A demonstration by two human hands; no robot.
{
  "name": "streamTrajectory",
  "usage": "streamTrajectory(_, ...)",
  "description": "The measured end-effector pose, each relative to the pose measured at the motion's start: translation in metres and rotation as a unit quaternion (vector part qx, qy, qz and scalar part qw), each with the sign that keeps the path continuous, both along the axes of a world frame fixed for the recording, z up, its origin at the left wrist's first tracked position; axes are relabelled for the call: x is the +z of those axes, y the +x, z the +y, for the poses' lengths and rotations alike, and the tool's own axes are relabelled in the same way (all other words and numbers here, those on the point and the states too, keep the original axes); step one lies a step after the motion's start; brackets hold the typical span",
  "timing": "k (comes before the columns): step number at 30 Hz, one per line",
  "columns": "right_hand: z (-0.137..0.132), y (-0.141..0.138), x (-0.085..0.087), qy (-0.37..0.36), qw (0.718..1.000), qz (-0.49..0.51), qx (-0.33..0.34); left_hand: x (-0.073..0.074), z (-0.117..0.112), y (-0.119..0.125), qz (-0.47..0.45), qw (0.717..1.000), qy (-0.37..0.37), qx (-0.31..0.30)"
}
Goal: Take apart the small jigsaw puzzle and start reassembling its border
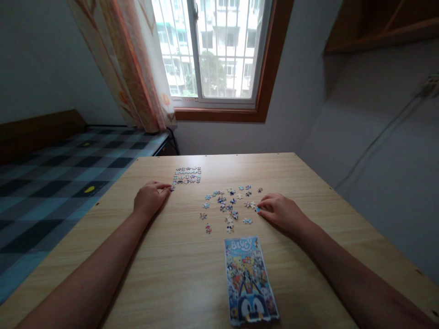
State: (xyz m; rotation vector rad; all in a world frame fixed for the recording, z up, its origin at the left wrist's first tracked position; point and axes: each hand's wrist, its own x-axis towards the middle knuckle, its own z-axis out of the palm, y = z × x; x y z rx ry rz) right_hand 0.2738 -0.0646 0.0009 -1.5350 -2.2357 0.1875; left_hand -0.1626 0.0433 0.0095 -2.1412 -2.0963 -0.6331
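At the back of the table lies a block of joined jigsaw puzzle pieces (187,175) in rows. The closed fingertips of my left hand (151,198) press on a small puzzle piece (172,188) by the block's lower left corner; whether it is joined to the block I cannot tell. Over to the right, my right hand (281,212) pinches a blue puzzle piece (258,209) at the tabletop. Several loose puzzle pieces (229,208) are scattered between my hands, some touching or overlapping. The puzzle box (250,278), printed "Bluey", lies face up nearer to me.
The wooden table (178,274) has its far edge below a barred window (226,55). A bed with a checked cover (65,169) stands along the left. The curtain (126,68) hangs beside the window. A wall shelf (387,27) and a cable (377,139) are on the right.
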Motion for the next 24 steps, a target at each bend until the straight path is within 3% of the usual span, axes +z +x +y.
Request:
streamTrajectory(12,0.002,0.008,-0.001,-0.031,0.999,0.005,-0.006,0.001,-0.001,0.001,-0.012,1.000,0.000,-0.014)
streamTrajectory(18,-0.002,0.001,-0.002,0.023,0.999,0.026,-0.040,0.001,0.000,0.000,-0.003,1.000,0.004,-0.024)
streamTrajectory(24,-0.015,-0.025,0.003,0.046,0.994,0.024,0.096,0.001,0.000,0.001,-0.020,1.000,0.014,-0.012)
